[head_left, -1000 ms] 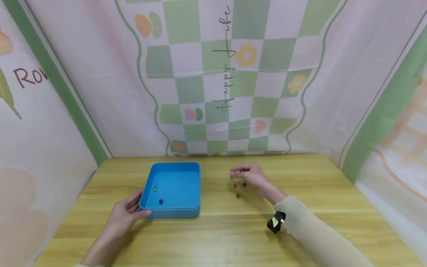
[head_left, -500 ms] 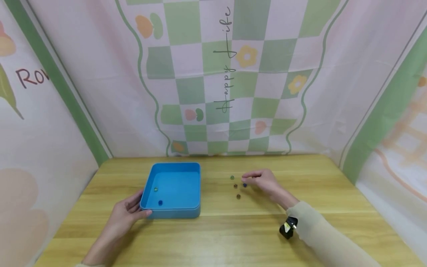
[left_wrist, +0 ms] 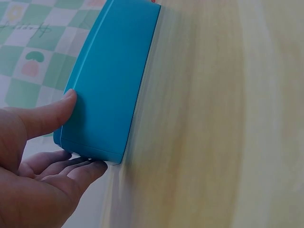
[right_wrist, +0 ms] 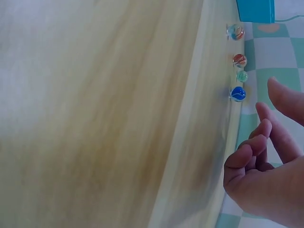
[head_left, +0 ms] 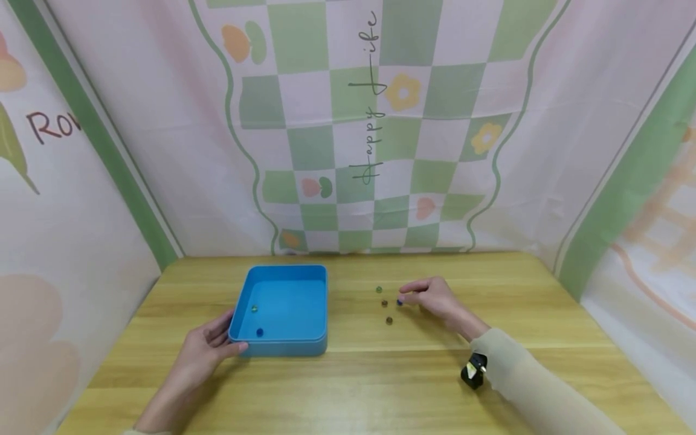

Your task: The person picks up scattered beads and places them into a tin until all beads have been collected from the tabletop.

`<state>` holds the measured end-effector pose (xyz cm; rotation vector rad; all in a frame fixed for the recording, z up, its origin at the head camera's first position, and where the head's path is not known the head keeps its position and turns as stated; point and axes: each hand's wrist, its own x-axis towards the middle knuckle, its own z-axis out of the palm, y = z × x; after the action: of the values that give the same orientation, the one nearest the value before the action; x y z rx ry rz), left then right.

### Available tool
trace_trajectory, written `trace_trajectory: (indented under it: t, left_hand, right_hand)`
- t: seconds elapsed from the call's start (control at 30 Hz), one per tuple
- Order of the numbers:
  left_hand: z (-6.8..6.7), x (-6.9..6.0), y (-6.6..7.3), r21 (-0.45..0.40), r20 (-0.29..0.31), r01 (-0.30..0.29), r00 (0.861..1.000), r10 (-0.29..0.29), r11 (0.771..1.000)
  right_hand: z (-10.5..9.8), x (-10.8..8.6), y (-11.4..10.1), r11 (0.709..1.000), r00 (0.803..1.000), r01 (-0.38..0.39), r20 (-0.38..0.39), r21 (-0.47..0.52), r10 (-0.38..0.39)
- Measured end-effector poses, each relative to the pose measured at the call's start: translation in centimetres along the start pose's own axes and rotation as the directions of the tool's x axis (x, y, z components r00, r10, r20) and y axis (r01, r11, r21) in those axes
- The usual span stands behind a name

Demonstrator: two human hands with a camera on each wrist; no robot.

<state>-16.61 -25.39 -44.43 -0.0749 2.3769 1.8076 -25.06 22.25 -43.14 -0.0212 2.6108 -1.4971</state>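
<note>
A blue open-topped box (head_left: pixel 288 347) stands on the left of the table. My left hand (head_left: pixel 203 350) holds its near left corner, thumb on the front wall and fingers against the left side. Inside lie a blue marble (head_left: pixel 260 332) and a greenish marble (head_left: pixel 254 309). Right of the box, my right hand (head_left: pixel 435 297) is at another blue marble (right_wrist: pixel 238 93), thumb and index finger parted, other fingers curled. The right wrist view shows a gap between fingertips and marble. Near it sit a green marble (head_left: pixel 379 290) and two brownish marbles (head_left: pixel 384 303).
The wooden table (head_left: pixel 370 386) meets a patterned curtain (head_left: pixel 353 139) along its back edge, with more cloth at both sides. A black device (head_left: pixel 474 371) is worn on the right wrist, at the end of a beige sleeve (head_left: pixel 533 374).
My right hand has moved right, from over the green marble to the blue one. Inside the box the blue marble has shifted slightly toward the near left. My left hand stays put.
</note>
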Motion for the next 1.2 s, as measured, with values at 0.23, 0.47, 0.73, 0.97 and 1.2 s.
trace_trajectory:
  t: [0.23,0.47,0.73,0.97,1.2]
  left_hand:
    - [0.01,-0.03,0.06,0.001,0.000,-0.002,1.000,0.002,1.000]
    - [-0.03,-0.07,-0.07,0.000,0.000,-0.011,1.000,0.011,1.000]
    - [-0.06,0.03,-0.11,0.011,-0.008,-0.006,1.000,0.006,1.000]
    - [-0.07,-0.01,0.03,-0.002,-0.007,0.006,1.000,-0.006,1.000]
    - [-0.07,-0.14,0.07,-0.003,-0.017,0.012,1.000,-0.012,1.000]
  right_hand:
    - [0.01,0.16,0.43,1.000,1.000,-0.002,0.024,-0.008,0.002]
    - [0.07,0.29,0.51,0.999,0.999,-0.009,0.034,-0.045,0.010]
    - [0.21,0.37,0.40,0.996,0.999,0.004,0.039,-0.084,-0.001]
    - [0.46,0.29,0.31,0.995,1.000,-0.003,0.029,-0.099,0.006]
    - [0.50,0.36,0.37,0.993,1.000,-0.016,0.024,-0.116,0.019]
